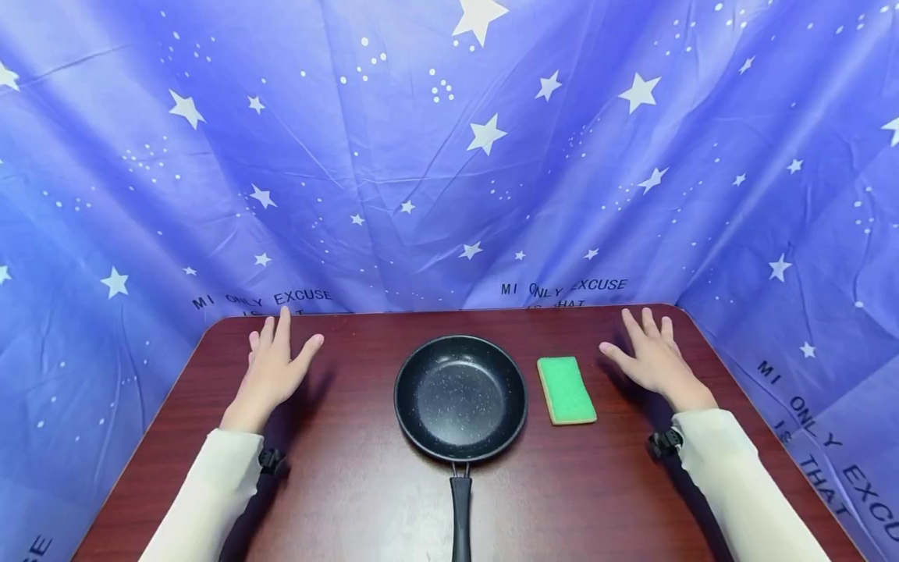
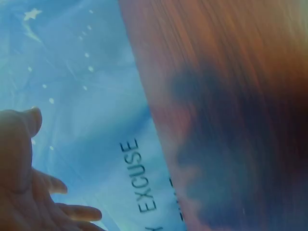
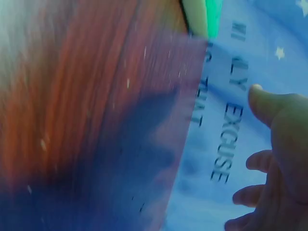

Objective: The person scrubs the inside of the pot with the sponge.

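A black frying pan [image 1: 460, 398] with a speckled inside lies on the table, its handle [image 1: 460, 515] pointing toward me. Just right of it lies a green sponge [image 1: 566, 390] with a pale underside. My left hand [image 1: 270, 375] is held over the table's left side, fingers spread, touching nothing. On the other side my right hand [image 1: 655, 361] hovers right of the sponge, also with fingers extended and holding nothing. In the right wrist view, a corner of the sponge [image 3: 213, 17] shows at the top edge. The left wrist view shows only the hand [image 2: 29, 187], table and cloth.
The dark red wooden table [image 1: 365, 507] has rounded far corners. A blue cloth [image 1: 393, 156] with white stars and printed words hangs behind it and along both sides. A small black device [image 1: 270, 460] is worn at the left wrist, and another [image 1: 664, 443] at the right.
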`<act>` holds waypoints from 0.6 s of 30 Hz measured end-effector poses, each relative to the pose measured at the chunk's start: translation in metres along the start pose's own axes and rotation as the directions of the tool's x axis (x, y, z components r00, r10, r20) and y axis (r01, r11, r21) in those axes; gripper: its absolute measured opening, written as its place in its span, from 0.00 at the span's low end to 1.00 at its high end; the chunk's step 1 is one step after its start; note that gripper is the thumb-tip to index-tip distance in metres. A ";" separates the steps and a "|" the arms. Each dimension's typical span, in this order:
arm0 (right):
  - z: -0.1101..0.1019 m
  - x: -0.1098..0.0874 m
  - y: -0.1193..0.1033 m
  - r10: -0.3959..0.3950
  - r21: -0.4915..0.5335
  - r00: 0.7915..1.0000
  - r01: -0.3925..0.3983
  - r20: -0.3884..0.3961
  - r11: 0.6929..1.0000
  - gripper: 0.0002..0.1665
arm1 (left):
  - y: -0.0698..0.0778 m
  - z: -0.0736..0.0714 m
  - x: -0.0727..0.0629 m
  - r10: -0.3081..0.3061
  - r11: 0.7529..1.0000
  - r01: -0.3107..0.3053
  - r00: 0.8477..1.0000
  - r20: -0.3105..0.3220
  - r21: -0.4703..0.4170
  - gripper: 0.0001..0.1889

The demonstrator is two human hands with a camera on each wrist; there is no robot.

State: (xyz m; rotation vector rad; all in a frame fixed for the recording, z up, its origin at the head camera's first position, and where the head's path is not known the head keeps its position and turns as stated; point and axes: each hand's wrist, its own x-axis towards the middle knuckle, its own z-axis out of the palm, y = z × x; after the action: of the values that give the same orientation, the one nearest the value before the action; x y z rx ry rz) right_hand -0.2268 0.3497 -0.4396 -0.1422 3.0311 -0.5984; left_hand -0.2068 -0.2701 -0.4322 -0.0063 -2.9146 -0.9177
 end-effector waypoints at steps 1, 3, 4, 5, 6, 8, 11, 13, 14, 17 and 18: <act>0.001 -0.002 -0.003 -0.002 -0.004 1.000 0.002 0.009 1.000 0.58 | 0.003 0.000 -0.002 0.000 1.000 0.000 1.000 0.001 -0.014 0.51; 0.004 -0.006 -0.010 -0.010 -0.017 1.000 0.010 0.029 1.000 0.58 | 0.008 0.001 -0.007 -0.001 0.999 0.001 1.000 0.010 -0.042 0.51; 0.005 -0.007 -0.014 -0.015 -0.023 0.999 0.016 0.040 1.000 0.58 | 0.011 0.002 -0.010 0.000 0.999 0.001 1.000 0.017 -0.053 0.51; 0.007 -0.009 -0.018 -0.020 -0.030 0.999 0.021 0.047 0.999 0.58 | 0.014 0.002 -0.012 0.000 0.998 0.001 1.000 0.023 -0.064 0.50; 0.008 -0.011 -0.022 -0.026 -0.037 0.998 0.028 0.051 0.999 0.58 | 0.016 0.002 -0.015 -0.001 0.997 0.003 1.000 0.028 -0.074 0.50; 0.011 -0.015 -0.030 -0.044 -0.049 0.997 0.047 0.057 0.998 0.57 | 0.020 0.002 -0.019 -0.001 0.996 0.004 0.999 0.032 -0.087 0.51; 0.014 -0.020 -0.041 -0.071 -0.057 0.996 0.075 0.057 0.996 0.56 | 0.025 0.003 -0.024 0.005 0.995 -0.003 1.000 0.029 -0.101 0.50; 0.015 -0.023 -0.046 -0.090 -0.063 0.994 0.094 0.066 0.994 0.56 | 0.028 0.004 -0.027 0.009 0.994 -0.006 1.000 0.027 -0.110 0.50; 0.016 -0.024 -0.049 -0.101 -0.067 0.992 0.105 0.070 0.992 0.55 | 0.029 0.004 -0.029 0.011 0.993 -0.009 1.000 0.025 -0.116 0.50; 0.020 -0.029 -0.058 -0.137 -0.084 0.987 0.144 0.090 0.986 0.52 | 0.033 0.006 -0.034 0.012 0.991 -0.008 1.000 0.024 -0.136 0.50; 0.021 -0.031 -0.061 -0.148 -0.092 0.984 0.157 0.097 0.983 0.51 | 0.034 0.006 -0.036 0.009 0.990 -0.005 1.000 0.026 -0.143 0.50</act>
State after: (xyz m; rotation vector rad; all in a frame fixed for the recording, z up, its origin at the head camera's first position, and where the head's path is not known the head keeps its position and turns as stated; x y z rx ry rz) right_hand -0.1901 0.2887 -0.4351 -0.3981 2.9814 -0.4367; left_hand -0.1701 -0.2378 -0.4207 -0.0388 -2.8631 -1.1319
